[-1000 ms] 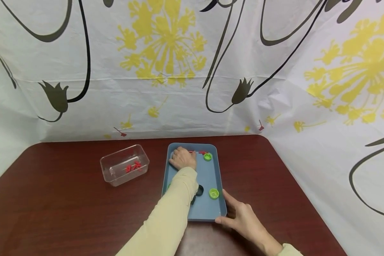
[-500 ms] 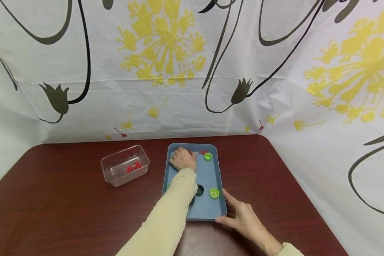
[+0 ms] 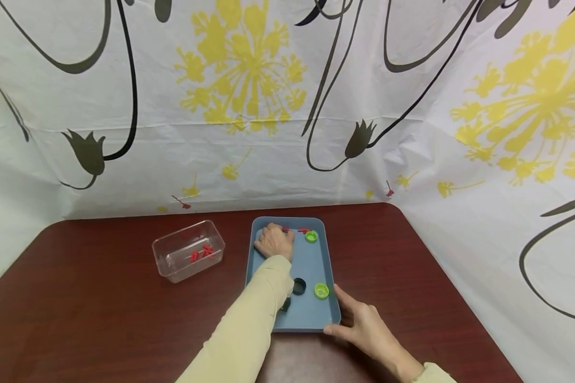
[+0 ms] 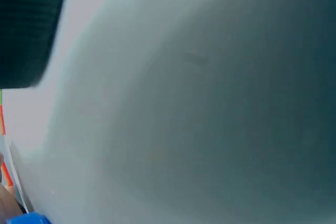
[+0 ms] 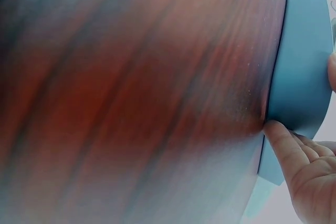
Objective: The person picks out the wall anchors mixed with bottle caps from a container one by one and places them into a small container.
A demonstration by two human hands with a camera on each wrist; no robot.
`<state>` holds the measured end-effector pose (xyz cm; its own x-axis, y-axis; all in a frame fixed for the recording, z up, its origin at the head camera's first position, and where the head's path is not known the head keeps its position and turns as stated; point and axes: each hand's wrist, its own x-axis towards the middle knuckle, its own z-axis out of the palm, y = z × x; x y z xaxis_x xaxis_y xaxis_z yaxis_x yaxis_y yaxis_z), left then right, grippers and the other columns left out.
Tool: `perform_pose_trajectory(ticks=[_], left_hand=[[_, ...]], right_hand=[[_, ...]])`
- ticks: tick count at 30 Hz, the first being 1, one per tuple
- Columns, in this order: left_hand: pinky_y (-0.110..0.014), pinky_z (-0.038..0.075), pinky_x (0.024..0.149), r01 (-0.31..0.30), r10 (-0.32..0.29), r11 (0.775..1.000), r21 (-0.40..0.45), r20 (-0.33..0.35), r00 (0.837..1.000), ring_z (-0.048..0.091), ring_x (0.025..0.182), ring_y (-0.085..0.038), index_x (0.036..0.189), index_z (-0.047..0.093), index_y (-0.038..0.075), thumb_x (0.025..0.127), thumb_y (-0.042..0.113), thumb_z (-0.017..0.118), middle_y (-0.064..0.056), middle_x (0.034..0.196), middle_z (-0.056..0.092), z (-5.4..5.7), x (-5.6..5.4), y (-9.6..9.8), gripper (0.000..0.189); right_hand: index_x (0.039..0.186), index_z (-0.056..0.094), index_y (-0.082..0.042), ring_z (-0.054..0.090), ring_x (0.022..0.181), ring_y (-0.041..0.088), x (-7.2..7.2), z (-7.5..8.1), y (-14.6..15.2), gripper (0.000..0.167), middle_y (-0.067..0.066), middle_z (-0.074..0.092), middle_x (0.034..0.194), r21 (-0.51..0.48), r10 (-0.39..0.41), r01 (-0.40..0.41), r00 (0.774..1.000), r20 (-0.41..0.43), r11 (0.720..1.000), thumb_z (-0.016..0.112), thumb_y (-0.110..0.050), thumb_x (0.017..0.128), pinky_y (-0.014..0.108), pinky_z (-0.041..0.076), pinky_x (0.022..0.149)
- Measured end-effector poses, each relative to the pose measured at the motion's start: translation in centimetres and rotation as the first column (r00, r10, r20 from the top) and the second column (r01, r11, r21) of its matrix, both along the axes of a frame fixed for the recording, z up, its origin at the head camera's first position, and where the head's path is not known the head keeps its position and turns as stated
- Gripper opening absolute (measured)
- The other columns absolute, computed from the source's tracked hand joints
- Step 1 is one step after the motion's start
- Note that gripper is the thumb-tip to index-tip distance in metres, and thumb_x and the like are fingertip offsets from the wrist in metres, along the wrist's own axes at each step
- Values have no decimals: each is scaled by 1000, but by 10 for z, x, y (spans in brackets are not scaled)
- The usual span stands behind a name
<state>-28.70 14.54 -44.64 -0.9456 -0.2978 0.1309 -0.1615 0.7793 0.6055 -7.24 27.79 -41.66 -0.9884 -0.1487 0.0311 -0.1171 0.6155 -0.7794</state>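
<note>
My left hand (image 3: 274,242) is down in the far left part of a shallow blue-grey tray (image 3: 306,266), back of the hand toward me. Its fingertips are hidden in the head view. In the left wrist view its fingers (image 4: 7,203) are cut off at the edge, beside a small red stick (image 4: 7,174) and a bright blue thing (image 4: 30,219); I cannot tell what they hold. More red sticks (image 3: 303,230) lie along the tray's far end, right of the hand. My right hand (image 3: 366,327) grips the tray's near right corner, thumb at the front wall, fingers along the right wall.
Green caps (image 3: 311,236) lie at the tray's far right and near right. A round black cap (image 3: 299,286) and another dark piece (image 3: 286,305) sit beside my left sleeve. Left of the tray stands a clear plastic box (image 3: 184,250) with several red pieces. A patterned cloth (image 3: 268,181) hangs behind the table.
The left forearm has shifted slightly to the left, while its hand stays at the same spot in the tray. The right hand has not moved. The head view has tilted slightly.
</note>
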Motion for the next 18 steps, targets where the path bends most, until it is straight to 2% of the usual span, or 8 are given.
perform_pose_trajectory(ticks=[4,9,15,18], left_hand=[[-45,39,84,14,-14,999,40,-7,1000,61,89,-27,93,64,13,81,38,69,-8,95,65,-1,1,-5,29],[-47,39,85,47,-46,992,114,-17,999,61,90,-27,94,65,14,81,36,70,-7,96,66,6,4,-8,26],[-44,39,86,121,-119,971,205,-23,993,61,91,-25,100,65,17,85,38,66,-4,98,65,22,7,-8,26],[-44,40,84,170,-163,953,252,-49,985,60,90,-23,104,65,17,86,38,64,-4,98,64,34,10,-10,28]], right_hand=[[141,33,8,60,108,36,1,0,-2,89,31,45,134,10,4,-4,1000,0,1000,78,-30,75,28,54,76],[141,33,7,60,108,36,1,0,-3,90,31,46,133,22,4,-4,1000,-1,1000,77,-33,74,28,54,77],[142,33,5,59,110,37,-1,2,-3,91,29,45,135,34,-19,18,1000,16,999,78,-34,73,27,54,76],[143,33,5,59,110,37,-1,3,-3,91,28,45,136,34,-26,25,999,23,999,78,-34,73,27,54,76]])
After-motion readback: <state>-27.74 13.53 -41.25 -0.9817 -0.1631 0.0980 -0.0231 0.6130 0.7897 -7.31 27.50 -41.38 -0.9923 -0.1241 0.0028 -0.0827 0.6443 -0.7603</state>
